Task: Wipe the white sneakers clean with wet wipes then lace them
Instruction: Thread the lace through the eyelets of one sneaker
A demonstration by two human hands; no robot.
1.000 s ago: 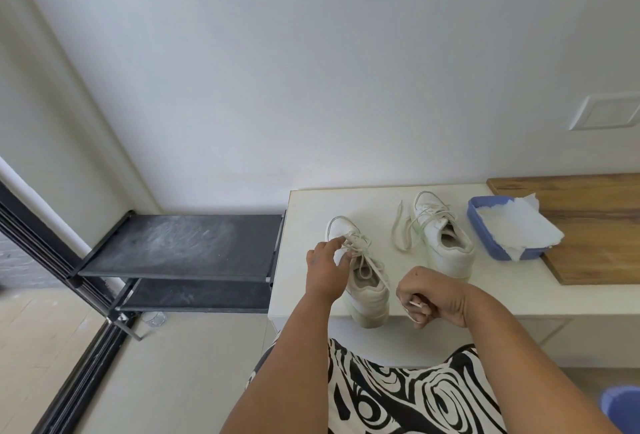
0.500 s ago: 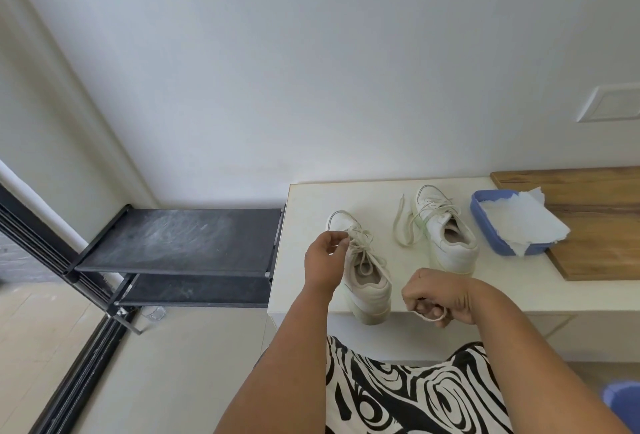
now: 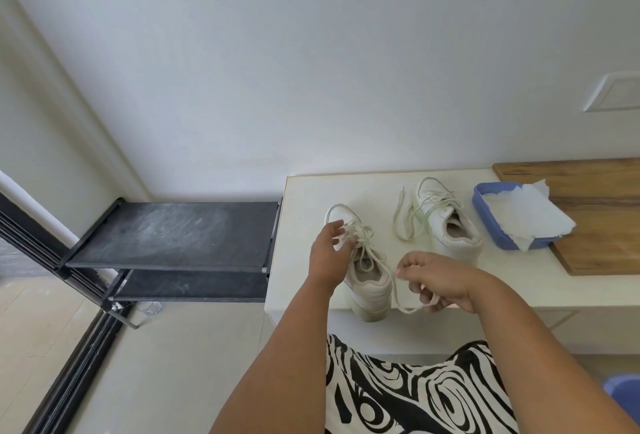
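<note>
Lacing near shoe (image 3: 369,274) — my left hand (image 3: 329,253) pinches lace (image 3: 388,265) at 12 o'clock, right hand (image 3: 441,283) grips loose end at 3. Next, I judge: thread eyelet, pull snug.

Black-and-white swirl-patterned garment (image 3: 408,395), bare forearms

No readable text, label, brand or number shows on anything in view.
</note>
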